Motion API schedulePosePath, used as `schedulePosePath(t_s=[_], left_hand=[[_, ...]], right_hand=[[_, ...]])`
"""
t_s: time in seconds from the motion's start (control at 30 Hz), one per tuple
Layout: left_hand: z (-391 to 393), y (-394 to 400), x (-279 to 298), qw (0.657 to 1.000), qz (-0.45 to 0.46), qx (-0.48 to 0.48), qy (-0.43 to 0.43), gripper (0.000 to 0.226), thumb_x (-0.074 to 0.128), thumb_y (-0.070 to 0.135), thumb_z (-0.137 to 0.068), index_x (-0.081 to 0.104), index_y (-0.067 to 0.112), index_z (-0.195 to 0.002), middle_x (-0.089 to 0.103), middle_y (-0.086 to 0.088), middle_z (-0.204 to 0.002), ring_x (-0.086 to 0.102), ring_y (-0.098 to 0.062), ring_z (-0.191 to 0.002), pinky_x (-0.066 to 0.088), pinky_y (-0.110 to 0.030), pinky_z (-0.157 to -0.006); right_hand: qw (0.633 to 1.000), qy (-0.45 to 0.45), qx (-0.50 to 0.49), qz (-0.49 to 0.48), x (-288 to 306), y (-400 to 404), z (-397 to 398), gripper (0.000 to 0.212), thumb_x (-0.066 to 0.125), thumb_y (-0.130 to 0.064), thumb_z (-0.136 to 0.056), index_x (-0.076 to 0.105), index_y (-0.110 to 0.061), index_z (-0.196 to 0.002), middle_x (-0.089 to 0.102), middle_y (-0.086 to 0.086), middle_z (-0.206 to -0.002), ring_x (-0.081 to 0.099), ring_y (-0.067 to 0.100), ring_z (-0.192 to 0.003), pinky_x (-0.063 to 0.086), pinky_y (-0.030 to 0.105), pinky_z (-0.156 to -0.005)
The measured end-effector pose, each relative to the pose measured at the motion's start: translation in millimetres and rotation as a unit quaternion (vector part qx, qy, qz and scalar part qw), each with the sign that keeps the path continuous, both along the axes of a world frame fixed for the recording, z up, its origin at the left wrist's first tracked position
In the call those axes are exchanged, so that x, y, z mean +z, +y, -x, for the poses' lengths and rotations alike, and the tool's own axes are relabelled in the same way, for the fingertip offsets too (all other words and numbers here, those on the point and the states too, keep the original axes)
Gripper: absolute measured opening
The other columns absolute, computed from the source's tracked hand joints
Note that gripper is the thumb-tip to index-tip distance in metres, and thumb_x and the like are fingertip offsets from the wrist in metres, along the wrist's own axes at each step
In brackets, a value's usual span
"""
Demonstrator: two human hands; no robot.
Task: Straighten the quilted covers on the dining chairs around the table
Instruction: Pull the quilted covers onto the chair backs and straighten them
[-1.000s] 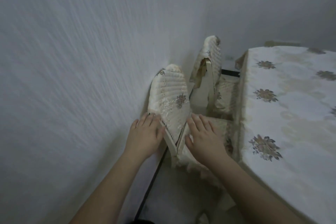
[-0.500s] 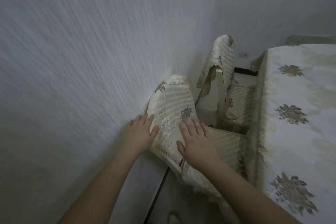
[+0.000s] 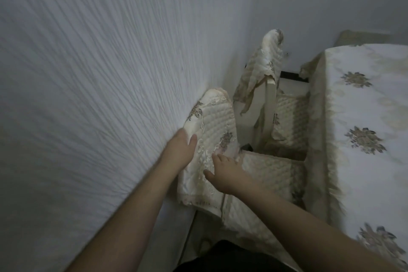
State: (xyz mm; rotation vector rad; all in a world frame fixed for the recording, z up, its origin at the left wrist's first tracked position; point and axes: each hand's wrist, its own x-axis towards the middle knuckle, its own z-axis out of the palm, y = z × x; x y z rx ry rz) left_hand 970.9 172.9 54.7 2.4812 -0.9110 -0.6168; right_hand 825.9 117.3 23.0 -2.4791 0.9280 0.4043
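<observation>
The near chair stands between the wall and the table, its back under a cream quilted cover (image 3: 215,121) with flower embroidery. My left hand (image 3: 180,150) holds the cover's wall-side edge, thumb on the front and fingers hidden behind. My right hand (image 3: 225,172) grips the cover's inner edge just above the quilted seat pad (image 3: 271,172); its fingertips are hidden in the fabric. Beyond it stands a second chair; its back cover (image 3: 262,66) hangs crooked and bunched, baring the pale frame (image 3: 270,104). A quilted seat pad (image 3: 291,115) lies on that chair.
A textured white wall (image 3: 99,73) runs close along the left, touching the near chair's back. The dining table (image 3: 364,117) on the right carries a cream flowered cloth whose fringe hangs beside the seats. A dark floor strip (image 3: 189,227) shows below the chair.
Both hands went from lying flat on the near back cover to taking hold of its two side edges. The view has moved closer and turned more downward.
</observation>
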Motion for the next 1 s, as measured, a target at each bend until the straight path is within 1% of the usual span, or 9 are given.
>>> schedulePosePath(t_s=[0.1,0.3,0.4,0.5,0.53,0.6,0.77,0.9,1.0], left_hand=[[-3.3,-12.3,-4.0,1.000,0.005,0.029,0.002,0.050,0.041,0.049,-0.096,0.052,0.003,-0.113,0.061,-0.022,-0.115,0.055,-0.037,-0.108,0.041,-0.035,-0.087],[-11.5,-18.6,-5.8,0.998,0.005,0.051,0.039,0.058,0.037,0.061,-0.091,0.052,0.010,-0.115,0.062,-0.012,-0.105,0.059,-0.032,-0.097,0.043,-0.036,-0.077],[-13.4,-19.4,-3.0,0.998,-0.006,0.046,0.049,0.058,0.036,0.060,-0.093,0.051,0.010,-0.118,0.061,-0.012,-0.109,0.058,-0.032,-0.101,0.039,-0.033,-0.076],[-9.0,-18.0,6.4,0.999,-0.016,0.016,0.039,0.054,0.036,0.052,-0.097,0.049,0.008,-0.127,0.057,-0.017,-0.120,0.053,-0.036,-0.113,0.042,-0.037,-0.088],[-6.3,-16.5,9.5,0.999,-0.020,0.004,0.036,0.051,0.036,0.047,-0.099,0.048,0.008,-0.131,0.054,-0.019,-0.125,0.050,-0.038,-0.118,0.039,-0.037,-0.093],[-4.2,-16.0,11.0,0.999,-0.008,0.013,0.039,0.049,0.038,0.044,-0.099,0.047,0.008,-0.131,0.051,-0.020,-0.130,0.047,-0.037,-0.121,0.037,-0.033,-0.095],[-8.9,-17.8,1.2,0.998,0.007,0.039,0.044,0.050,0.045,0.046,-0.094,0.052,0.009,-0.126,0.058,-0.015,-0.127,0.053,-0.031,-0.116,0.036,-0.025,-0.083],[-6.7,-14.1,-1.6,1.000,-0.003,0.015,0.013,0.055,0.051,0.047,-0.091,0.050,0.009,-0.131,0.056,-0.013,-0.131,0.051,-0.030,-0.121,0.038,-0.028,-0.095],[-8.1,-5.4,-7.0,0.999,-0.011,-0.030,-0.032,0.049,0.060,0.039,-0.087,0.054,0.007,-0.123,0.061,-0.012,-0.123,0.055,-0.030,-0.114,0.040,-0.029,-0.091]], right_hand=[[0.998,-0.015,-0.015,-0.066,-3.0,1.8,-11.2,0.071,0.034,-0.053,-0.096,0.018,-0.008,-0.149,0.034,0.014,-0.149,0.038,0.031,-0.132,0.033,0.045,-0.107],[0.979,-0.061,-0.044,-0.191,-9.8,13.7,-25.3,0.082,0.042,-0.061,-0.090,0.021,-0.006,-0.146,0.041,0.017,-0.144,0.046,0.031,-0.127,0.038,0.045,-0.104],[0.967,-0.061,-0.080,-0.233,-26.5,34.2,-33.1,0.108,0.051,-0.072,-0.074,0.007,-0.009,-0.149,0.039,0.017,-0.147,0.044,0.031,-0.129,0.039,0.044,-0.103],[0.946,-0.096,-0.161,-0.266,-40.8,50.7,-41.9,0.127,0.063,-0.074,-0.061,-0.004,-0.014,-0.151,0.026,0.014,-0.153,0.033,0.028,-0.137,0.034,0.039,-0.108],[0.936,-0.100,-0.189,-0.278,-44.2,52.0,-44.3,0.127,0.068,-0.068,-0.063,-0.006,-0.014,-0.151,0.024,0.013,-0.154,0.031,0.028,-0.138,0.035,0.036,-0.106],[0.919,-0.118,-0.235,-0.295,-49.7,52.6,-48.1,0.123,0.073,-0.058,-0.065,-0.003,-0.017,-0.151,0.026,0.010,-0.153,0.033,0.028,-0.136,0.038,0.033,-0.100],[0.893,-0.169,-0.291,-0.299,-61.0,65.8,-59.2,0.104,0.061,-0.046,-0.063,0.007,-0.020,-0.149,0.026,0.012,-0.152,0.034,0.029,-0.135,0.036,0.047,-0.108],[0.888,-0.191,-0.306,-0.287,-76.7,69.3,-61.9,0.095,0.059,-0.037,-0.063,0.015,-0.018,-0.144,0.033,0.015,-0.146,0.038,0.034,-0.131,0.038,0.051,-0.105],[0.891,-0.181,-0.311,-0.278,-88.5,74.7,-56.3,0.091,0.060,-0.034,-0.062,0.018,-0.017,-0.141,0.037,0.017,-0.142,0.042,0.036,-0.127,0.040,0.053,-0.102]])
